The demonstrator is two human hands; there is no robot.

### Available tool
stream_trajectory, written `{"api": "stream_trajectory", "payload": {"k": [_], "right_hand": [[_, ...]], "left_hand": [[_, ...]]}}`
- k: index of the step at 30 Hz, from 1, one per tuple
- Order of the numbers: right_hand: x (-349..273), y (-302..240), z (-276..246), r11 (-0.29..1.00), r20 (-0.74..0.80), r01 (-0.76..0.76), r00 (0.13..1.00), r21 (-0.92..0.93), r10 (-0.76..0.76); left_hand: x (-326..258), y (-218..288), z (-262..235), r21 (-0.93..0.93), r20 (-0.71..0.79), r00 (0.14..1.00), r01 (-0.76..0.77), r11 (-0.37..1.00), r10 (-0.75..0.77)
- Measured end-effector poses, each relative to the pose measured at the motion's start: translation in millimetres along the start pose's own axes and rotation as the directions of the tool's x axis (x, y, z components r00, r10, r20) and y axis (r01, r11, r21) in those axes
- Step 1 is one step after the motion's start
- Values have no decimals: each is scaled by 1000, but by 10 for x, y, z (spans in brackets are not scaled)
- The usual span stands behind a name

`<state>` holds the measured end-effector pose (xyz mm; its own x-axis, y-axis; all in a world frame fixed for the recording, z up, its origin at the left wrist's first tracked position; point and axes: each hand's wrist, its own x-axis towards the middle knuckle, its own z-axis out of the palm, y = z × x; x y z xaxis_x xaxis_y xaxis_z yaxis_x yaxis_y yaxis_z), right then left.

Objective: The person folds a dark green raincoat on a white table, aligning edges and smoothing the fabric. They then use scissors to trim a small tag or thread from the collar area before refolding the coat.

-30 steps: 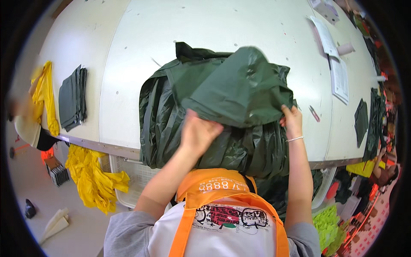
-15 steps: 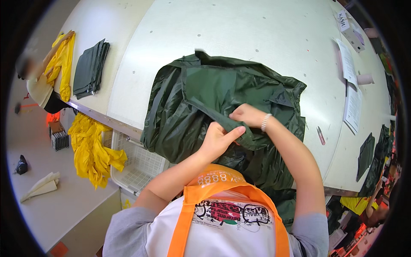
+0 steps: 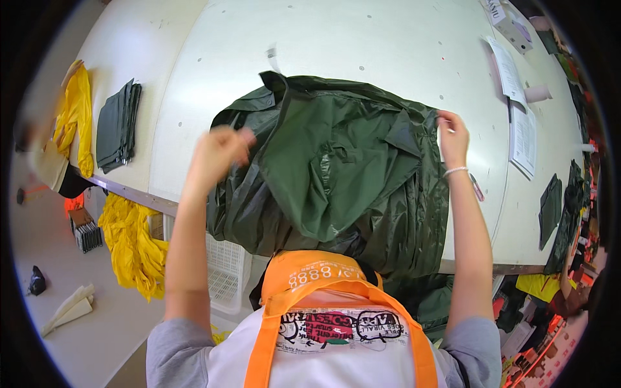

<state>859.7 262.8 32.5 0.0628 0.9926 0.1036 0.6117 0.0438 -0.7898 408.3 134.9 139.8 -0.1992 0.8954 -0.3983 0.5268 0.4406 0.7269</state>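
A dark green waterproof raincoat (image 3: 381, 213) lies bunched on the white table in front of me, hanging over its near edge. Its hood-like panel (image 3: 310, 155) is spread flat on top, the rounded end toward me. My right hand (image 3: 455, 139), wearing a pale bracelet, is at the raincoat's far right edge, fingers curled in and fingertips pinching the fabric. Over the far left side is my left hand (image 3: 220, 155), raised and smeared by motion; whether it grips any fabric is unclear. A blurred whitish strip (image 3: 273, 59) shows just beyond the raincoat's upper left corner.
A stack of folded dark green pieces (image 3: 119, 126) lies at left, near a person handling yellow fabric (image 3: 76, 123). More yellow fabric (image 3: 132, 239) hangs beside a white plastic basket (image 3: 226, 275). On the right are paper sheets (image 3: 522, 139), a box (image 3: 511, 29) and small snips (image 3: 477, 187).
Both hands have left the middle of the raincoat and moved apart, left to its left side, right to its far right edge. The hood-like panel now lies opened flat.
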Motion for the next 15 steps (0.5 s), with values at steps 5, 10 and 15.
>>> {"api": "stream_trajectory", "payload": {"k": [5,10,15], "right_hand": [[489,1200,77,910,-48,-388,921,-145,386],[672,1103,301,934,-249,-346,916,-90,316],[602,780,320,826,-244,-378,923,-418,298]], "left_hand": [[1590,-615,436,356,-303,822,-371,858,482],[2260,-473,754,-210,-402,900,-270,940,169],[2443,-284,960,511,-356,920,45,859,163]]}}
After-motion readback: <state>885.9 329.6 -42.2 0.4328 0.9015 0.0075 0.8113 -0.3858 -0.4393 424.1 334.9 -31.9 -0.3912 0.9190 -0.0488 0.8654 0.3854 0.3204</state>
